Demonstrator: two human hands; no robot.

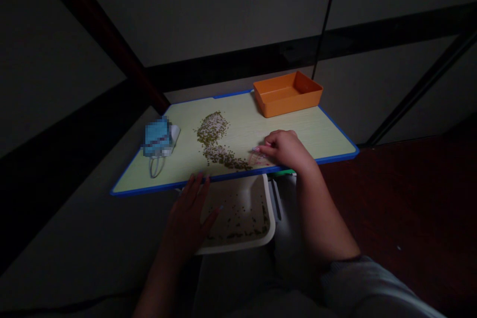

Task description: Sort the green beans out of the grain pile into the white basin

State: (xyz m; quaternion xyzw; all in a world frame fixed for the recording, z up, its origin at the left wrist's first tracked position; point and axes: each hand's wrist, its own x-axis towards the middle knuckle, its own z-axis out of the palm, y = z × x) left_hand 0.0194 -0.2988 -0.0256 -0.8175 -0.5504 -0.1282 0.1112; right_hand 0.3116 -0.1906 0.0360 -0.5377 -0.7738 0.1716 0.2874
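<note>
A trail of small green-brown grains (216, 139) lies spread across the pale table top (320, 134) with a blue rim. My right hand (285, 151) rests on the table at the near edge, fingers curled against a small pinkish card (258, 159) at the end of the grain trail. My left hand (190, 213) holds the left rim of a white square tray (261, 241) below the table's near edge, fingers spread along it. Several grains lie in the tray.
An orange rectangular tray (286, 93) stands at the far right of the table. A blue and white pouch with a loop (158, 141) lies at the left. A dark diagonal beam and a black cable run behind the table. Dim room.
</note>
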